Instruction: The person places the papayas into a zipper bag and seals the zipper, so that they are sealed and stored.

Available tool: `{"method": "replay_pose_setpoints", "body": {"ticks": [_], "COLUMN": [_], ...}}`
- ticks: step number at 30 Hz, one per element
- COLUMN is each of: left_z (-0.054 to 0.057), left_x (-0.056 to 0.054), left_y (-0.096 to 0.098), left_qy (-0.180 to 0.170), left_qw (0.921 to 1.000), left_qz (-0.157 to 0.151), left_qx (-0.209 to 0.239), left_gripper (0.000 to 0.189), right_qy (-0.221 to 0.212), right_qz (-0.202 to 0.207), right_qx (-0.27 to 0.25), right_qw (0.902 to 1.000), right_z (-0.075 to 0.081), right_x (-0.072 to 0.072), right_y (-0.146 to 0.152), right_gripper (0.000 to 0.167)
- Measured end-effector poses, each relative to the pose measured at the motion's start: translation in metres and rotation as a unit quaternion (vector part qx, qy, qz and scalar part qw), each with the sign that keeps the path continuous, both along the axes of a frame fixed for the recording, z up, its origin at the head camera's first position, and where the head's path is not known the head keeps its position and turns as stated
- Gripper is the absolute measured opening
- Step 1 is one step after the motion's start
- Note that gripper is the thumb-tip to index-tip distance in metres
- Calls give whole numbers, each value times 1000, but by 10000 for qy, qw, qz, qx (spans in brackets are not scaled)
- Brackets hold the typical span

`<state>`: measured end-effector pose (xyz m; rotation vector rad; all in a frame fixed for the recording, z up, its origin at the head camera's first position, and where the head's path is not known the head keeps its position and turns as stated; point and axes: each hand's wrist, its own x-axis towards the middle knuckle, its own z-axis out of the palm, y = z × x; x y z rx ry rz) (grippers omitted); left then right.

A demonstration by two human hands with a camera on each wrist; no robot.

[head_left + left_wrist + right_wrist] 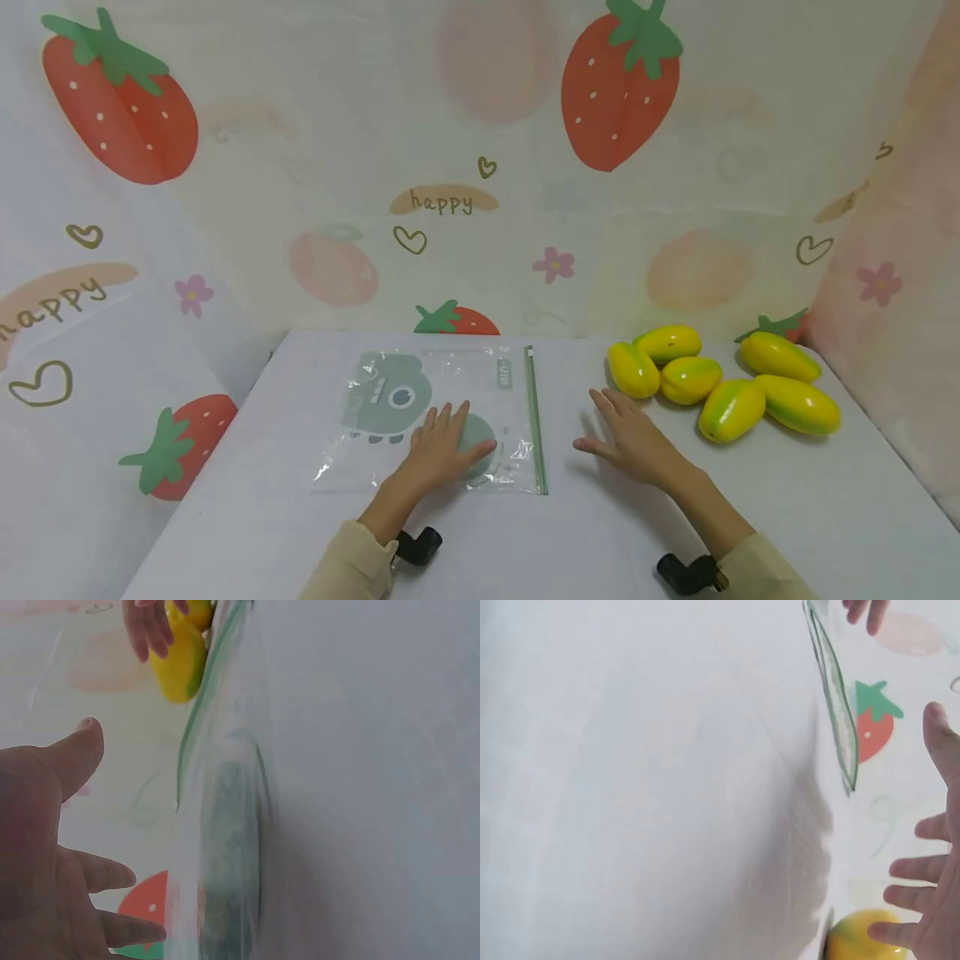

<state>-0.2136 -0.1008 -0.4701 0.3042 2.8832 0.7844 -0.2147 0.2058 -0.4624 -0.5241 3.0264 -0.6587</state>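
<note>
A clear plastic zip bag (465,375) printed with a green dinosaur lies flat on the table, its green zip edge (537,425) toward the right. Over the bag's lower middle is my left hand (442,450), fingers spread and holding nothing. In the left wrist view a gap shows between that hand (37,847) and the bag (229,855). My right hand (637,442), also spread and empty, is raised between the bag and a group of yellow-green mangoes (690,381). Its fingertips come near the leftmost mango (633,369). The right wrist view shows one mango (859,937) behind the little finger.
Several mangoes cluster at the table's right side, two of them farther right, one at the back (780,357) and one in front (798,405). The white table (525,550) meets a strawberry-print cloth backdrop (510,275) behind. Black wrist cameras (420,546) sit below both hands.
</note>
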Motion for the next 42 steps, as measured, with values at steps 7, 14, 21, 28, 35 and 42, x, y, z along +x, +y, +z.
{"method": "replay_pose_setpoints", "body": {"ticks": [7,14,21,28,35,42], "left_z": [1,4,5,3,0,2], "left_x": [-12,-19,-27,-35,-40,-42], "left_y": [10,18,23,29,38,50], "left_qy": [-237,-432,-524,-574,-465,-290], "left_qw": [9996,9973,9948,9928,9910,9899], "left_qz": [-93,1,54,206,285,303], "left_qx": [147,593,867,1035,1221,1353], "left_gripper": [82,80,78,73,69,62], "right_qy": [-154,-189,-295,-180,-340,-262], "right_qz": [283,325,504,688,705,742], "right_qx": [-320,-342,-408,-300,-215,64], "right_qw": [9990,9987,9975,9970,9967,9969], "right_z": [-4,-9,-12,-13,-12,-13], "right_x": [-12,-22,-30,-38,-43,-49], "right_y": [-6,-11,-16,-21,-27,-33], "right_gripper": [82,77,76,73,71,68]}}
